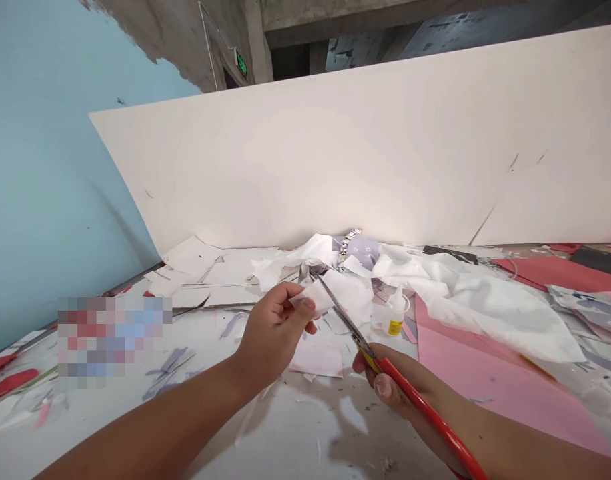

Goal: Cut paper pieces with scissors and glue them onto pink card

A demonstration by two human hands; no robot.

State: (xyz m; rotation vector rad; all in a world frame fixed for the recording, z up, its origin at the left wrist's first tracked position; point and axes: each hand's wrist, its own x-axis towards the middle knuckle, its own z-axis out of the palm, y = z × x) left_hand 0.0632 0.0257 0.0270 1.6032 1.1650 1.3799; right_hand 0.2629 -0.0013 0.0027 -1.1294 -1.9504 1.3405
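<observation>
Between the thumb and fingers of my left hand (280, 317) is a small piece of white paper (315, 298). My right hand (403, 373) grips a pair of scissors (425, 413) with red handles, its blades angled up and left. The blades reach the right edge of the paper; whether they are cutting into it I cannot tell. Below the paper, a pale pinkish-white piece (318, 360) lies on the white table (275, 440). Just right of the blades stands a small glue bottle (395, 313) with a yellow label.
White cloth (465, 307) and a pink sheet (475, 373) spread to the right, with red sheets (570, 273) behind. Cardboard pieces (225, 277) lie at the back left. A tall white board (335, 160) stands behind the table. Scraps litter the surface.
</observation>
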